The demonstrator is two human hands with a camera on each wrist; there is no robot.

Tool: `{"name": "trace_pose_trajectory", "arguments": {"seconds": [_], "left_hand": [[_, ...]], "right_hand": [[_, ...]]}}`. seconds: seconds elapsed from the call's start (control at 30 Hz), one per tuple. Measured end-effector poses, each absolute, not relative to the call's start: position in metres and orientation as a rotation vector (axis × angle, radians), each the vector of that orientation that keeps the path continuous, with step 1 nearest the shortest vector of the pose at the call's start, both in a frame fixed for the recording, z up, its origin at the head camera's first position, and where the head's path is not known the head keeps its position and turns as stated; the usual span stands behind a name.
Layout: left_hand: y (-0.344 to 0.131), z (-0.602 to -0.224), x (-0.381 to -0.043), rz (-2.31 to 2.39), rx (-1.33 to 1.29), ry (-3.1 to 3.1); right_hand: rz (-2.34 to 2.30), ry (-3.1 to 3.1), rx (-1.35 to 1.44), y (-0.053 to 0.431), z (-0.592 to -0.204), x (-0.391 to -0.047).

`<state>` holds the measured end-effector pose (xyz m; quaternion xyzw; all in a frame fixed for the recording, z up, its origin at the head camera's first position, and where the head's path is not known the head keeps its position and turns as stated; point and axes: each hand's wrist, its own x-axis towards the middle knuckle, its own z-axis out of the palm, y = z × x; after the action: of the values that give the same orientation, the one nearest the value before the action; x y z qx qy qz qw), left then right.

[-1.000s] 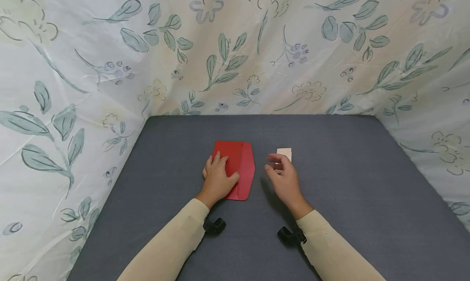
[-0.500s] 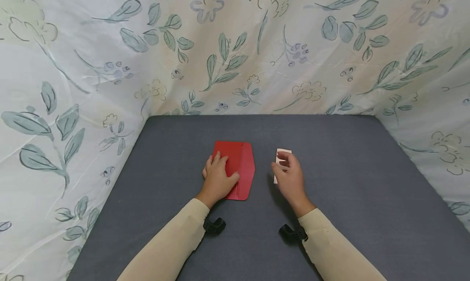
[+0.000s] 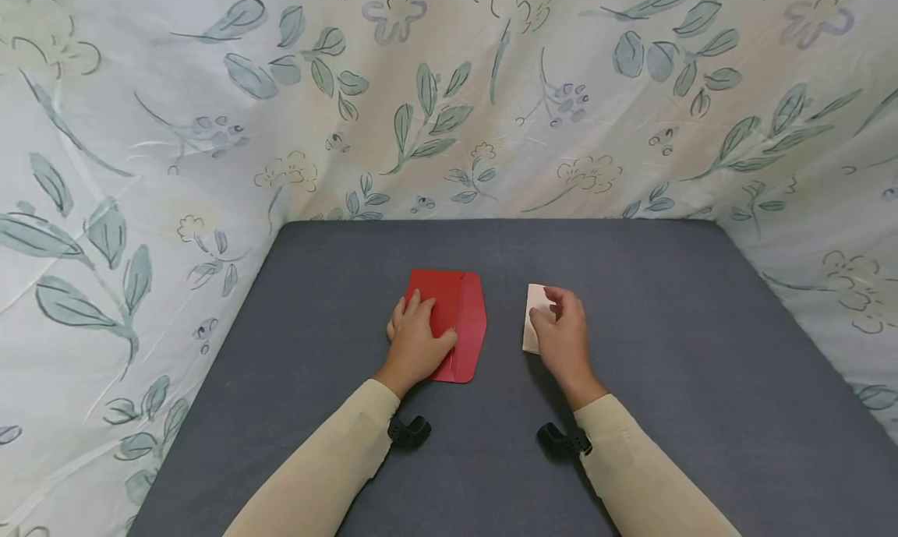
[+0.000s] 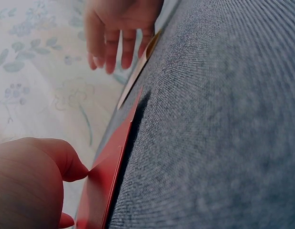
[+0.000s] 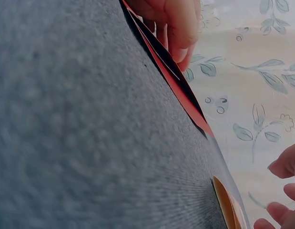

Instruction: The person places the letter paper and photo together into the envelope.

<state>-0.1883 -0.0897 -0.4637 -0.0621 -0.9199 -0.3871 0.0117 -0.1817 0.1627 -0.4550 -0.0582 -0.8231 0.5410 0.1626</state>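
Note:
A red envelope (image 3: 470, 326) lies on the table with its flap opened out to the right. My left hand (image 3: 414, 342) rests on its left part, fingers spread and the thumb near the flap's fold; the thumb touches the red paper in the left wrist view. To the right lies a small pale pink folded paper (image 3: 536, 294), its fold bulging slightly in the right wrist view. My right hand (image 3: 563, 338) hovers over that paper's right side, fingers loosely bent. Space shows between those fingers (image 5: 280, 212) and the paper in the right wrist view.
A dark grey cloth-covered table (image 3: 666, 326) spreads around both hands. Floral curtains (image 3: 435, 93) hang behind it and along its sides. Each wrist carries a black camera mount (image 3: 410, 432) close above the cloth.
My right hand has moved right from the gap beside the envelope to over the folded paper, uncovering the paper's left side. The left hand and the envelope have stayed still.

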Motion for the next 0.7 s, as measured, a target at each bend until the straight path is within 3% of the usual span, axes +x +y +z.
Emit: {"name": "trace_pose_trajectory", "arguments": {"seconds": [0.7], "left_hand": [[-0.09, -0.466, -0.188, -1.212, -0.207, -2.866]], "right_hand": [[1.539, -2.408, -0.285, 0.176, -0.455, -0.186]]}}
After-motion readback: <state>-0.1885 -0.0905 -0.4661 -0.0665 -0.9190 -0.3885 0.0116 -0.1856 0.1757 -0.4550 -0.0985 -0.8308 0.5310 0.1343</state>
